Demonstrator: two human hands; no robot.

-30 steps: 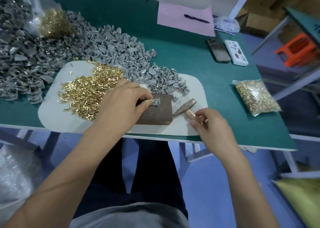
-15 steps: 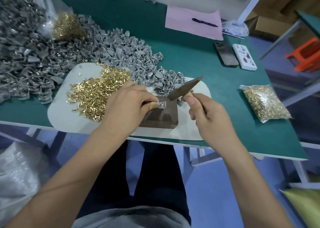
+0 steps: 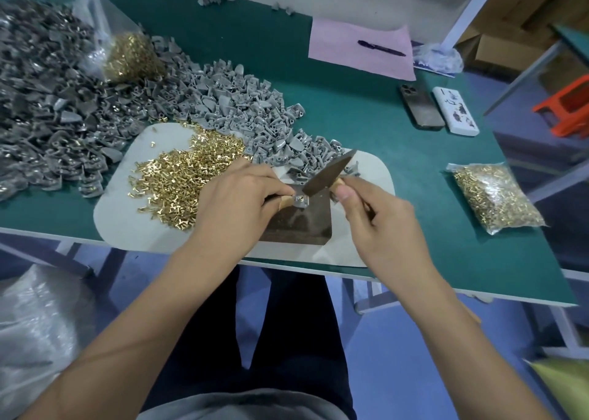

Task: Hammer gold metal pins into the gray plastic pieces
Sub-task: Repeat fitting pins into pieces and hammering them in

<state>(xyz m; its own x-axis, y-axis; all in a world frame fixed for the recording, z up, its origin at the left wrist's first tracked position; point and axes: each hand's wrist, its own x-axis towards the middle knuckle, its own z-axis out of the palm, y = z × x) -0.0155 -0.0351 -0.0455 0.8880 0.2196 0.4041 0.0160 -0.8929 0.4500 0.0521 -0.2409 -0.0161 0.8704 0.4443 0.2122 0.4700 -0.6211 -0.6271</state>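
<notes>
Partly hidden – hammer [image 3: 328, 174] handle in right hand [image 3: 379, 225], blurred head.

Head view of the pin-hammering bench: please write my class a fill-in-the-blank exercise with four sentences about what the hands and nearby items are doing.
1. The right hand grips a ____.
2. The left hand pinches a gray plastic piece on a dark ____.
3. The loose gold pins lie on a ____ mat.
4. A pen rests on ____ paper.

Missing words: hammer; block; white; pink
</notes>
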